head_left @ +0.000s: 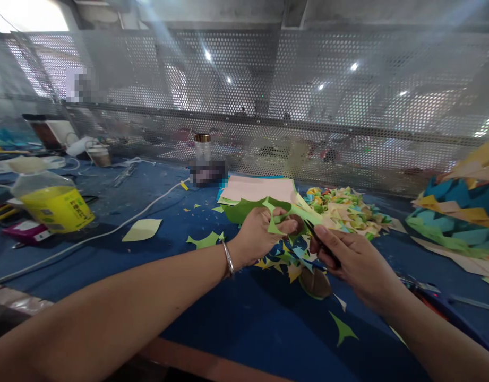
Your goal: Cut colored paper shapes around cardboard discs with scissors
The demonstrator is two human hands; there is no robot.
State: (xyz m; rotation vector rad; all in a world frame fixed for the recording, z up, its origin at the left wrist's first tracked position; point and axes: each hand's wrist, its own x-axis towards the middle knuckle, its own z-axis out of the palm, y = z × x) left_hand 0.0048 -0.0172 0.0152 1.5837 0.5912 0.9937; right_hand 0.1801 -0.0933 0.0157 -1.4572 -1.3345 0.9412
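My left hand (257,236), with a silver bangle at its wrist, grips a green paper sheet (241,210) that has curved cut edges. In my right hand (350,260) is a pair of dark scissors (327,246), its blades close to the sheet's right part. The fingers of both hands are closed. Below the hands lies a heap of small pointed paper scraps (286,257) in yellow, blue and green. A round brown piece (315,282) lies beside these scraps; its kind is unclear. Behind them rests a stack of pale pink paper (260,188).
A pile of cut paper pieces (350,209) lies behind my right hand, and layered coloured paper (459,212) stands far right. A yellow-labelled bottle (57,204) and a white cable (125,225) are at left. A perforated metal screen (244,95) bounds the blue table (244,318).
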